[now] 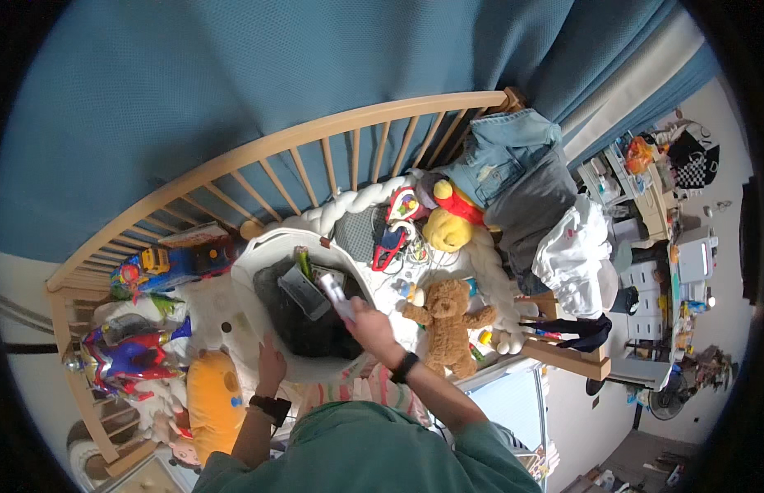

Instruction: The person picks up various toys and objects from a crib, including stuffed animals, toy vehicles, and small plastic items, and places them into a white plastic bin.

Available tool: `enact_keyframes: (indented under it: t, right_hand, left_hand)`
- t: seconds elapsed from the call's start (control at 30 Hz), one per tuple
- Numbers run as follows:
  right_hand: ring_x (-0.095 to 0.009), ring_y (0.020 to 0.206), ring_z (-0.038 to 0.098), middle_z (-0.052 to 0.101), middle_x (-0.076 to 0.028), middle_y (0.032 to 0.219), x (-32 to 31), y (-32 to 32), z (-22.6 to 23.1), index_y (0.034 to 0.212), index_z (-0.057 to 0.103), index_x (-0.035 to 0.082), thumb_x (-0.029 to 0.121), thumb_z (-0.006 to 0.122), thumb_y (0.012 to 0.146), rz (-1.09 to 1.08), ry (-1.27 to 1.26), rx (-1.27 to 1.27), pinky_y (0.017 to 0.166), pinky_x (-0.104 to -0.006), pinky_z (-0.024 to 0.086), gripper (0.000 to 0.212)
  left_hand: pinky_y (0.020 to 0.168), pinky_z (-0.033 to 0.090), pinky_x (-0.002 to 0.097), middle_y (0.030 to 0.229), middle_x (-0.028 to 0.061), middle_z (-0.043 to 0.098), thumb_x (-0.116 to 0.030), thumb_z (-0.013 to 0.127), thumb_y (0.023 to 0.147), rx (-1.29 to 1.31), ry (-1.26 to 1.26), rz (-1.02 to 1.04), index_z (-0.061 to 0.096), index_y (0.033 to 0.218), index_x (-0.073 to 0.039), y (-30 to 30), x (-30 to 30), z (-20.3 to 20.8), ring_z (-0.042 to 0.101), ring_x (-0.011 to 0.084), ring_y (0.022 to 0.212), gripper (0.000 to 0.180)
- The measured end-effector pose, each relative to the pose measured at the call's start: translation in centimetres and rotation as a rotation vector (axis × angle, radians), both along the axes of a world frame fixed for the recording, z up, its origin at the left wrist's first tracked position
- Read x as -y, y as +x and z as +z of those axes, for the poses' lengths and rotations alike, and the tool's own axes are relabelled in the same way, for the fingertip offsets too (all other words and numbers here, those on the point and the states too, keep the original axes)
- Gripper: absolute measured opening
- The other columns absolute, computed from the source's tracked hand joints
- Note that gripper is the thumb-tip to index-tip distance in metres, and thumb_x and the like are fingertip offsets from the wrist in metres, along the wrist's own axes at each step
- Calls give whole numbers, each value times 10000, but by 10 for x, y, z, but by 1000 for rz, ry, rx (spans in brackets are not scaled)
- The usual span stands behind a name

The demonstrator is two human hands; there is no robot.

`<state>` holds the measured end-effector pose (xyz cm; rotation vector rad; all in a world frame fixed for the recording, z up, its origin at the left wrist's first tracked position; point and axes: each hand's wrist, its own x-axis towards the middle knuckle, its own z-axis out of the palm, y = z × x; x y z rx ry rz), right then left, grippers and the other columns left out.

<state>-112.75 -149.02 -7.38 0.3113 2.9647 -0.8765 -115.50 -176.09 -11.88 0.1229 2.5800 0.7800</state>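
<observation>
A white round basket point(249, 283) sits in a wooden crib point(316, 131), with a grey flat box point(304, 292) and other items inside it. My left hand point(272, 364) grips the basket's near rim. My right hand point(367, 322) is shut on a small white oblong object point(336, 295), held over the basket's right side. A brown teddy bear point(444, 320) lies just right of my right hand. A yellow plush bear with a red shirt point(449, 220) sits further back.
Toys crowd the crib's left side: a blue and red figure point(131, 355), a yellow plush point(212, 401), a toy truck point(156, 261). Denim and white clothes point(530, 197) hang over the right crib rail. A blue curtain point(275, 66) hangs behind. Shelves with clutter point(669, 246) stand at right.
</observation>
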Motion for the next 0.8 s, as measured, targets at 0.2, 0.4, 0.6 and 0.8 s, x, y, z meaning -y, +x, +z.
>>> enact_keyframes:
  t: [0.2,0.4,0.6,0.8]
  right_hand:
    - [-240,617,630,603,-110,709,33,-15,-107,875,520,47,150,494,838,-10,293,164,473,-326,509,112]
    - [-293,846,604,572,-168,1013,0,17,-70,1042,517,-5,186,575,821,181,-234,33,746,-369,487,298]
    - [-199,822,597,619,-100,838,-106,75,-62,1002,558,47,79,500,862,-537,-813,-189,710,-293,466,155]
    - [-314,1036,511,532,-136,1119,-189,191,-190,1176,424,85,324,780,581,-1094,-74,616,844,-428,426,734]
  left_hand:
    - [894,384,476,1222,335,367,19,411,736,5,-128,42,235,1333,-75,4,-15,4,450,470,1028,629]
    - [887,388,475,1228,301,391,45,386,715,-350,8,-126,238,1336,-91,6,-2,-21,431,476,1057,652]
    - [910,369,463,1238,264,406,77,400,691,-208,-44,-42,268,1328,-101,8,-1,-20,404,472,1086,675]
    - [906,371,464,1237,256,416,91,393,704,-305,-50,-116,267,1331,-110,5,-20,8,412,458,1085,670]
